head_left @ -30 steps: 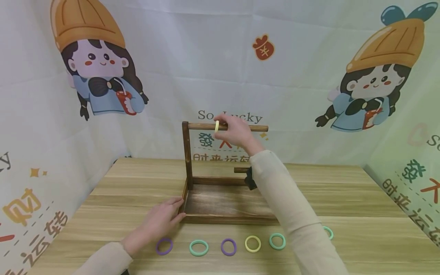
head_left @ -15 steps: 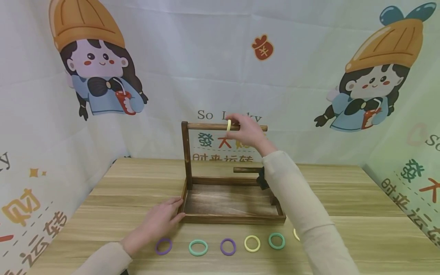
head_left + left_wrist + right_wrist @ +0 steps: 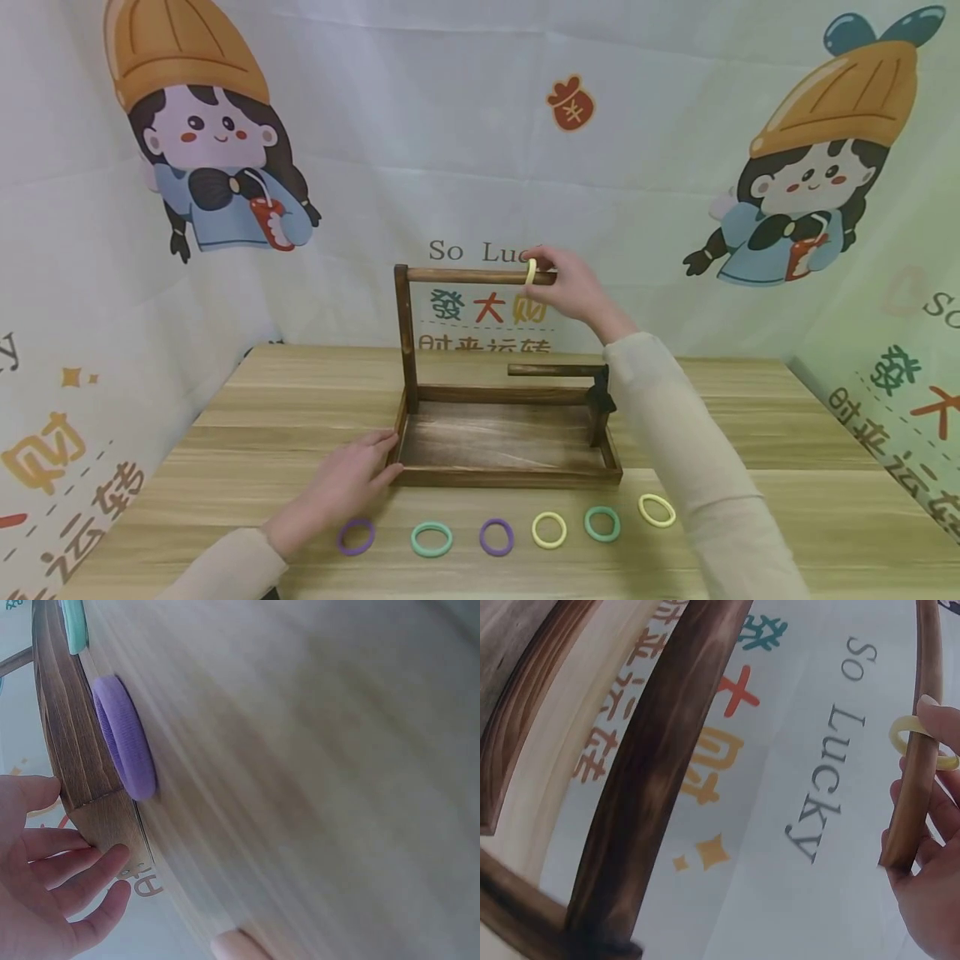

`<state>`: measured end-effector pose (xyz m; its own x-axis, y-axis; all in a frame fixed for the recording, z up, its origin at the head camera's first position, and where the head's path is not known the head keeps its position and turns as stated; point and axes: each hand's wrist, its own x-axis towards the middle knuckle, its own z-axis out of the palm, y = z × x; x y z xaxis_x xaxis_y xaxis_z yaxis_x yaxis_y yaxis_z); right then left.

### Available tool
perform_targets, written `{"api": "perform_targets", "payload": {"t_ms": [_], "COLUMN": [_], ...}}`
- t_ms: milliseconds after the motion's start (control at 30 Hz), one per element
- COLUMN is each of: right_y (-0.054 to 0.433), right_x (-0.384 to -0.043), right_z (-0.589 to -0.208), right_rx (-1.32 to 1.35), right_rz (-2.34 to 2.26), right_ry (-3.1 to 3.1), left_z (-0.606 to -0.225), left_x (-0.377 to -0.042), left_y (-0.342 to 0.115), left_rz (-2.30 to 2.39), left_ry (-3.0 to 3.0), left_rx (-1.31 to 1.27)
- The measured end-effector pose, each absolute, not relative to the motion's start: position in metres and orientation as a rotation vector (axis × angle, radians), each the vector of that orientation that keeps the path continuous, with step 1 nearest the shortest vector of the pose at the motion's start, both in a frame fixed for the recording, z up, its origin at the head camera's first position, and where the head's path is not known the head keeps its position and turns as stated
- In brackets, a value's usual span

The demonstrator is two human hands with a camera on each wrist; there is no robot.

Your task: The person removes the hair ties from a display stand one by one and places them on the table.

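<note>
My right hand (image 3: 572, 287) pinches a yellow hair tie (image 3: 531, 271) between thumb and fingers. The hair tie encircles the upper bar (image 3: 465, 276) of a dark wooden rack, close to its free end; the right wrist view shows this yellow loop (image 3: 904, 732) around the bar, with the bar's tip beside my palm. My left hand (image 3: 352, 471) holds the front left corner of the rack's tray base (image 3: 510, 477), thumb at the front and fingers on the left side. In the left wrist view, a purple hair tie (image 3: 125, 739) lies near that corner.
Along the table's (image 3: 300, 392) front lie purple (image 3: 357, 537), green (image 3: 431, 540), purple (image 3: 497, 537), yellow (image 3: 549, 530), green (image 3: 602, 524) and yellow (image 3: 657, 511) hair ties. A lower bar (image 3: 555, 370) juts left from a short right post. Behind hangs a printed cloth (image 3: 375, 167).
My right hand has slid the yellow hair tie rightward along the upper bar, towards its free end. The forearm's shift uncovers a yellow hair tie on the table. My left hand stays at the corner.
</note>
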<state>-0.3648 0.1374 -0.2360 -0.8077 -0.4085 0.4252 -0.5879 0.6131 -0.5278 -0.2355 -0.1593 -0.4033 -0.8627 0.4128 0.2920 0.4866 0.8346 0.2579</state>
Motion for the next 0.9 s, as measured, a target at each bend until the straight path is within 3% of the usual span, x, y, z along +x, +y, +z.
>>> {"api": "perform_targets", "payload": {"t_ms": [900], "right_y": [0.192], "right_x": [-0.363], "right_z": [-0.246], "right_rx": [0.682], "right_rz": [0.957], "right_ry": [-2.53], "left_z": [-0.398], "left_x": [-0.233], "left_y": [-0.157], "left_rz": [-0.463], "left_ry": [-2.787], "left_rx": [-0.697]}}
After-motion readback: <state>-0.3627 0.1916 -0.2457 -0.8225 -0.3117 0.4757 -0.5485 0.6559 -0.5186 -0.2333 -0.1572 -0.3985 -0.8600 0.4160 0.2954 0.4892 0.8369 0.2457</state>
